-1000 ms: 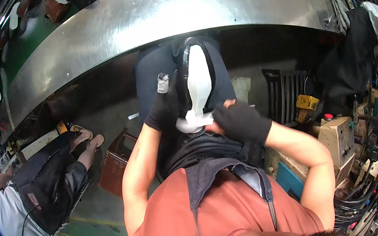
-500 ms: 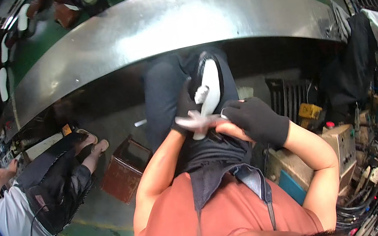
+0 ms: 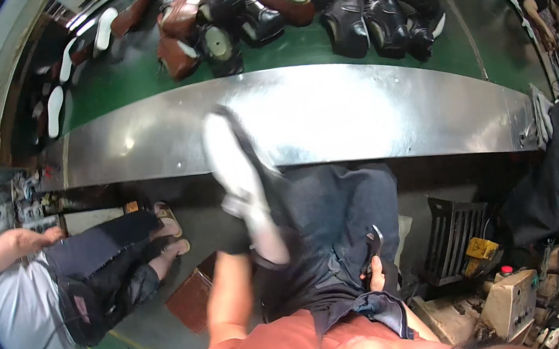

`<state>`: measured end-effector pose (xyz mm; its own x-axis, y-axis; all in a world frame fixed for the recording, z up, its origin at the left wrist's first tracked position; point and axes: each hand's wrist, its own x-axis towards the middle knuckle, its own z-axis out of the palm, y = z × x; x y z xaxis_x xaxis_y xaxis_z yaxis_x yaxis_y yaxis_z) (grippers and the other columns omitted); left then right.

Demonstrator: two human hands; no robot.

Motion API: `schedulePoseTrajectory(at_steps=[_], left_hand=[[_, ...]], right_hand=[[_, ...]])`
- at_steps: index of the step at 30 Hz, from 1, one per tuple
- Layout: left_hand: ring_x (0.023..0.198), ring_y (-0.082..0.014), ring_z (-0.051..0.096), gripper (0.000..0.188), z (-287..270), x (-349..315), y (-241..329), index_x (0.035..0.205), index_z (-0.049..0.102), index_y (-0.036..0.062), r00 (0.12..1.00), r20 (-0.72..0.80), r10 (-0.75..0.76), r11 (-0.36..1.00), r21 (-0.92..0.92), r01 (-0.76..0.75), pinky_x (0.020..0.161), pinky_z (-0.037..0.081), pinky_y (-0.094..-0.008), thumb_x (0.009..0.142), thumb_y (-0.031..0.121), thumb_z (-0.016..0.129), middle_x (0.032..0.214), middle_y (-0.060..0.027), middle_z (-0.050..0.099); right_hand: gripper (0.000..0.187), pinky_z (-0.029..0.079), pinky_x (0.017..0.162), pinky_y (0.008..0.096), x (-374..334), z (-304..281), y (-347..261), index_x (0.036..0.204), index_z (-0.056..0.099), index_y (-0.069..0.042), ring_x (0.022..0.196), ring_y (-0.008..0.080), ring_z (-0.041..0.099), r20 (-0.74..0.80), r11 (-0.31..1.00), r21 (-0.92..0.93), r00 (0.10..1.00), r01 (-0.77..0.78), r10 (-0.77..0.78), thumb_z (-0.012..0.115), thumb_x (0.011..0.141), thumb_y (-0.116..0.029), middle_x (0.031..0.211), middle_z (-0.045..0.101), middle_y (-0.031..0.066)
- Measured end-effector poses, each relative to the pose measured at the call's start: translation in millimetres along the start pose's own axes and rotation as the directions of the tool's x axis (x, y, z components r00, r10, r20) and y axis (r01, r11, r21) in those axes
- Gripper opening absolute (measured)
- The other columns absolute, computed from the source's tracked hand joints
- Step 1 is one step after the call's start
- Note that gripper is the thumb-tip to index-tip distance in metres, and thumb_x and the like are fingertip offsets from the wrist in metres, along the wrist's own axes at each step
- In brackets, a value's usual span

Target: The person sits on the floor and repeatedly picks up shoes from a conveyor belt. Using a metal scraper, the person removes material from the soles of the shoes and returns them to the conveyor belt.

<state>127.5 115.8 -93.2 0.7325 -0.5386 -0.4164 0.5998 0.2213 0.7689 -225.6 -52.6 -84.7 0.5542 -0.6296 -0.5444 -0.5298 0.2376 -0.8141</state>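
A black shoe (image 3: 266, 166) with a white sole (image 3: 230, 156) is tilted up in front of the metal bench edge, blurred by motion. My left hand (image 3: 235, 242), in a dark glove, grips it near the lower end; most of the fingers are hidden behind the shoe. A pale piece lies across the sole, too smeared to name. Low over my lap on the right, my right hand (image 3: 377, 274), gloved with bare fingertips, is closed around a hand tool with a curved metal head (image 3: 375, 238). The tool stands apart from the shoe.
Beyond the metal bench edge (image 3: 440, 111), brown and black shoes (image 3: 343, 18) stand on a green surface, with white soles (image 3: 55, 112) at left. A seated person (image 3: 27, 292) works at left. A brown box (image 3: 190, 303), a dark slatted crate (image 3: 453, 236) and a machine (image 3: 511, 299) stand nearby.
The shoe has swung from my lap up and left toward the bench in my left hand. My right hand has drawn apart from it, lower, with the tool. More of the bench shows.
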Motion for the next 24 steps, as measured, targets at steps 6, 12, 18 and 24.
schedulePoseTrajectory(at_steps=[6,12,18,24], left_hand=[[0.074,-0.017,0.063,0.028,-58,153,330,0.112,0.06,0.0088,0.966,0.025,0.257,0.811,0.538,-0.23,0.065,0.052,-0.029,0.088,0.024,0.064,0.093,-0.0049,0.064],[0.094,-0.0184,0.062,0.042,43,275,327,0.124,0.057,0.0063,0.689,0.478,0.544,-0.097,0.852,-0.515,0.08,0.05,-0.0319,0.083,0.014,0.065,0.103,-0.0046,0.063],[0.107,-0.0344,0.058,0.069,376,210,17,0.124,0.047,0.0009,0.613,0.699,0.368,0.182,0.592,-0.785,0.091,0.046,-0.0433,0.075,0.038,0.077,0.112,-0.0209,0.06],[0.144,-0.0388,0.008,0.12,437,291,-66,0.147,0.013,0.0003,0.749,0.199,0.632,0.114,0.932,-0.344,0.117,0.005,-0.046,0.066,0.07,0.067,0.152,-0.0257,0.015]], right_hand=[[0.053,0.049,0.051,0.0288,13,-20,-45,0.077,0.06,-0.002,0.054,0.0133,0.061,0.114,0.988,0.057,0.984,-0.143,0.136,0.042,0.099,-0.047,0.059,0.057,0.0042],[0.05,0.049,0.053,0.03,14,-22,-55,0.076,0.058,0.0,0.058,0.0159,0.067,0.147,0.985,-0.049,0.974,-0.165,0.17,0.043,0.1,-0.041,0.06,0.057,0.0056],[0.049,0.044,0.052,0.0313,11,-29,-65,0.075,0.061,-0.003,0.053,0.0147,0.056,0.138,0.995,-0.092,0.99,-0.021,0.034,0.043,0.099,-0.041,0.058,0.054,0.0047],[0.05,0.039,0.052,0.0326,16,-46,-77,0.073,0.059,-0.004,0.053,0.0136,0.047,0.162,0.999,-0.029,0.986,0.032,-0.027,0.041,0.099,-0.044,0.058,0.05,0.0027]])
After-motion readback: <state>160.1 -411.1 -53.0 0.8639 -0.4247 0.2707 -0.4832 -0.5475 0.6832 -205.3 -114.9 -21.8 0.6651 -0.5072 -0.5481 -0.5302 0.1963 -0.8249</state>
